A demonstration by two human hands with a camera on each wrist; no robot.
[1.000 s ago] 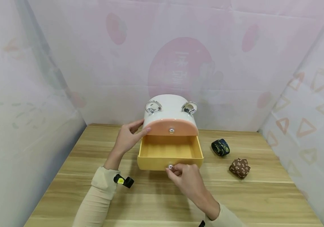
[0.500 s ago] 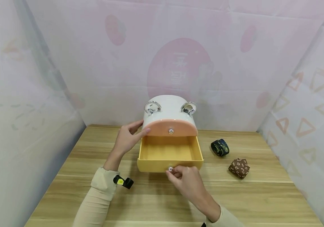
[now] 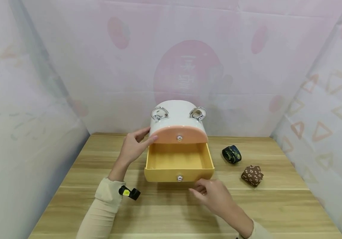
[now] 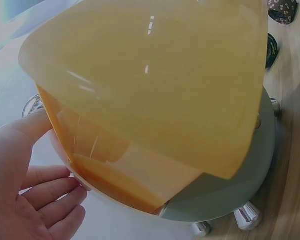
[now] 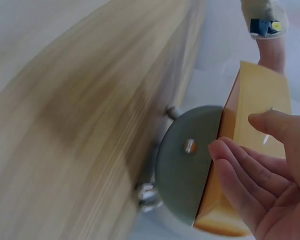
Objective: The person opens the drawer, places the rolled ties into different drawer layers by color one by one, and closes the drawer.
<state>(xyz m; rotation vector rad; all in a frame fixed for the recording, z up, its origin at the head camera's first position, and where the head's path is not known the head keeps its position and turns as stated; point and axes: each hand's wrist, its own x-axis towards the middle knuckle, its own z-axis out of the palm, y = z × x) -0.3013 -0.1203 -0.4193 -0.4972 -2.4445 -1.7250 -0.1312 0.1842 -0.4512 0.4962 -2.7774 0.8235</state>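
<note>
A white domed box (image 3: 177, 110) stands at the back of the wooden table (image 3: 171, 212). Its peach top drawer (image 3: 165, 135) is closed, while the yellow lower drawer (image 3: 165, 175) is pulled out and looks empty. My left hand (image 3: 133, 146) rests against the box's left side with fairly straight fingers; the left wrist view shows the left hand (image 4: 25, 200) beside the yellow drawer (image 4: 155, 75). My right hand (image 3: 211, 193) hovers just in front of the drawer, right of its silver knob (image 3: 179, 178), fingers relaxed and holding nothing. In the right wrist view the right hand (image 5: 260, 185) is open near the drawer (image 5: 260, 95).
A dark rolled cloth (image 3: 232, 154) and a brown patterned folded cloth (image 3: 252, 175) lie on the table right of the box. Pink sheeting walls close in the table at the back and on both sides. Bare tabletop lies in front of the box.
My right hand has let go of the drawer knob and drawn back toward me and to the right. The drawer stays pulled out; the left hand has not moved.
</note>
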